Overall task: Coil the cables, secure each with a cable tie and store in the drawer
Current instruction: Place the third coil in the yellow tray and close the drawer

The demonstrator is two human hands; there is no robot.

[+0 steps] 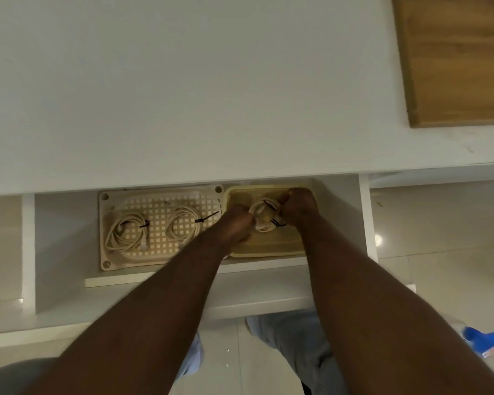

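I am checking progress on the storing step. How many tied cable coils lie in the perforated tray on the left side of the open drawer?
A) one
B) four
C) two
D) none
C: two coils, the left coil and the right coil, lie in the perforated tray, each with a black tie, while the left hand and right hand hold a third coil over the yellow tray.
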